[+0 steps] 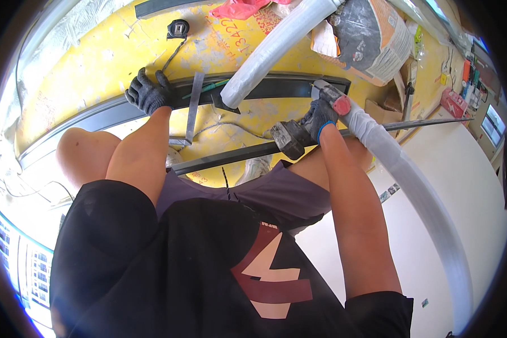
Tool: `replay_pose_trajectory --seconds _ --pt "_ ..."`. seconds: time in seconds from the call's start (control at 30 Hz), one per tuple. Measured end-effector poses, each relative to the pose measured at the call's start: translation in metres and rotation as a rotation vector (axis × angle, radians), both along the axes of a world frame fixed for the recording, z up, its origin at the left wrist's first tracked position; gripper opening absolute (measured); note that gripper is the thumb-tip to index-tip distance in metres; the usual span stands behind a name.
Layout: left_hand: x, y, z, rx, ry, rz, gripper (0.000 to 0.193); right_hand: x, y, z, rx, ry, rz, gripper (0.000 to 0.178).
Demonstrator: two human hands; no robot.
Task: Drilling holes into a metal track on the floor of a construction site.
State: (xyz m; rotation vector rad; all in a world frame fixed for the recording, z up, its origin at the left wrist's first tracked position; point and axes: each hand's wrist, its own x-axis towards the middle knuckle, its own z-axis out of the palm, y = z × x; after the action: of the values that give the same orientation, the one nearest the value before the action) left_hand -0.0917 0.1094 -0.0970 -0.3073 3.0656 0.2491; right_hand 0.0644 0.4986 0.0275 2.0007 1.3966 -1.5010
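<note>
My right hand (320,119), in a dark grey work glove, is closed round the handle of a cordless drill (333,99). Its battery points toward my lap, and its nose is over the right end of a long dark metal profile (93,121). Whether the bit touches the metal is too small to tell. Toward the left, my gloved left hand (147,93) grips the same profile, its fingers bent over it. Between my hands, a flat grey metal strip (195,107) crosses the profile, beside a thin green pen-like stick (214,86).
A second dark bar (236,158) runs across in front of my knees. Beyond the profile lie a tape measure (178,28), a plastic-wrapped tube (281,50) and a large grey-and-orange sack (377,42). Another wrapped tube (422,186) extends down the right, near a cardboard box (384,111).
</note>
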Motion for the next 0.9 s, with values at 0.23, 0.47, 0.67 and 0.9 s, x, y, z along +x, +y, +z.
replay_pose_trajectory --seconds 0.23,0.47,0.67,0.9 --pt "0.0 -0.002 -0.003 -0.002 0.0 -0.006 0.05 -0.006 -0.004 0.005 -0.013 0.053 -0.23 0.016" --pt "0.001 -0.007 -0.006 0.008 -0.003 0.008 0.052 -0.011 -0.01 0.008 -0.025 0.075 -0.303 0.019" --pt "0.002 0.003 -0.005 0.019 -0.007 0.006 0.052 0.006 0.005 -0.005 0.048 0.069 -0.097 0.017" --pt "0.003 -0.004 -0.006 -0.021 0.05 -0.006 0.051 -0.011 -0.012 0.006 0.007 0.033 -0.346 0.015"
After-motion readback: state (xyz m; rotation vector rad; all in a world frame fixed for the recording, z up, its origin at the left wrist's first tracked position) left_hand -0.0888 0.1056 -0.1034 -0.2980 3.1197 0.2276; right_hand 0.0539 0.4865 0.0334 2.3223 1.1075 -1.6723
